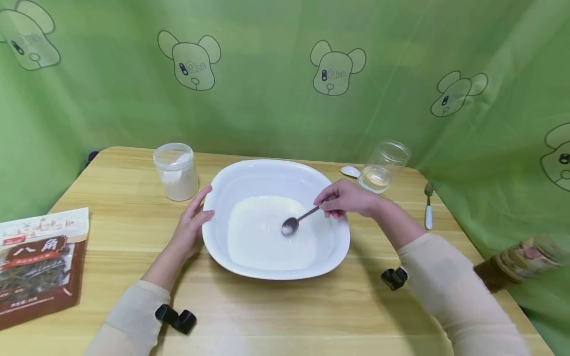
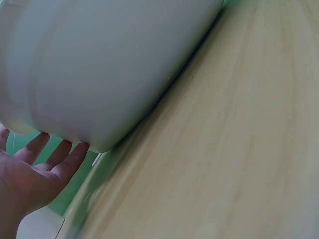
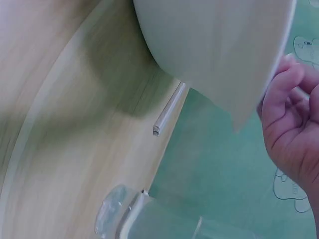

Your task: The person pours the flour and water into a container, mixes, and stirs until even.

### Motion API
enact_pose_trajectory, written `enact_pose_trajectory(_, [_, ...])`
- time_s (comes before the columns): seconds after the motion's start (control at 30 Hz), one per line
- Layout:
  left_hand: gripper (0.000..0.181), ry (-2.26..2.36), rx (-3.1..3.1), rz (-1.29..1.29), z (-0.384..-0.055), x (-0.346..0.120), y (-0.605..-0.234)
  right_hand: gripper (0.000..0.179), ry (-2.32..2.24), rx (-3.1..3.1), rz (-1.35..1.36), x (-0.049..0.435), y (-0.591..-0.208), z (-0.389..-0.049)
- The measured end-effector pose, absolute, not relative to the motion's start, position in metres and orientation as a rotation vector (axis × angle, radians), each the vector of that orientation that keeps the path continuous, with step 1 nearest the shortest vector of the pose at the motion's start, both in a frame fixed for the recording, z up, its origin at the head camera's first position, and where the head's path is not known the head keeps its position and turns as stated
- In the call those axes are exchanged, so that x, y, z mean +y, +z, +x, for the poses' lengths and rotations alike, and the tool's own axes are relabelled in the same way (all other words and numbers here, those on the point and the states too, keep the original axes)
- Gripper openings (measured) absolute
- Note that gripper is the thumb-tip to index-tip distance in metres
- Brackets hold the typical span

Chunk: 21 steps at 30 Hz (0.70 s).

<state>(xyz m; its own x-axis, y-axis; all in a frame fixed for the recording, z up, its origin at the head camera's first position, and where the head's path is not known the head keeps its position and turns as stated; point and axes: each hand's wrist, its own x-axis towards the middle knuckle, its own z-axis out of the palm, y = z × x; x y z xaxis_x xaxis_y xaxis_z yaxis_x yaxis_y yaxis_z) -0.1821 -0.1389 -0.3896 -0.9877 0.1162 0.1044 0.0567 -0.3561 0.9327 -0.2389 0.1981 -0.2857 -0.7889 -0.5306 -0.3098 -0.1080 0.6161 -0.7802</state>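
A large white basin (image 1: 276,277) stands in the middle of the table, with a flat white layer (image 1: 262,237) in it; whether powder or milky liquid I cannot tell. My left hand (image 1: 191,225) rests against the basin's left side, and in the left wrist view its extended fingers (image 2: 60,154) touch the outer wall. Over the basin's right part, my right hand (image 1: 345,198) pinches the handle of a small dark spoon (image 1: 307,213). The spoon's bowl is low over the white layer and carries a little white stuff. In the right wrist view the basin wall hides the spoon.
Behind left stands a clear jar of white powder (image 1: 178,180). A glass jar with clear liquid (image 1: 378,173), a white spoon (image 1: 350,171) and a white-handled fork (image 1: 428,210) are at right. A brown bottle (image 1: 521,262) and a star anise bag (image 1: 40,267) flank the arms.
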Motion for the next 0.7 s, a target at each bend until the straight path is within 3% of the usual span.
enact_pose_trajectory(0.3, [0.06, 2.563, 1.74, 0.229, -0.183, -0.139, -0.39, 0.024, -1.234, 2.382, -0.39, 0.153, -0.31, -0.257])
enact_pose_trajectory(0.5, [0.061, 2.57, 1.727, 0.242, -0.182, -0.138, -0.39, 0.022, -1.141, 2.211, -0.514, 0.13, -0.318, -0.244])
enact_pose_trajectory(0.7, [0.06, 2.564, 1.74, 0.222, -0.181, -0.139, -0.387, 0.021, -0.985, 2.14, -0.64, 0.142, -0.306, -0.227])
